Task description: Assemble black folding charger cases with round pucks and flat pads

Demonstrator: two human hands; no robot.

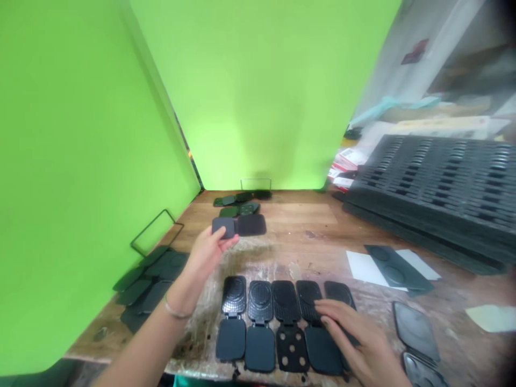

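My left hand (213, 246) reaches forward over the table, its thumb on top of a black hinged two-panel case (251, 225) that is opened flat. Near the table's front edge lies a row of several similar opened black cases (260, 348), textured panels at the back and mostly smooth panels in front. One front panel (292, 348) has several round holes. My right hand (358, 336) is at the right end of this row with its fingers stretched out. Its fingertips touch or hover over the last two cases, and it partly covers the rightmost case (339, 293).
Black cases are piled at left (151, 285) and behind my left hand (237, 207). To the right are a dark sheet with circles (389, 266) over white paper, another opened case (415, 328) and a large slotted black stack (427, 188). Green panels (262, 97) enclose the back and left.
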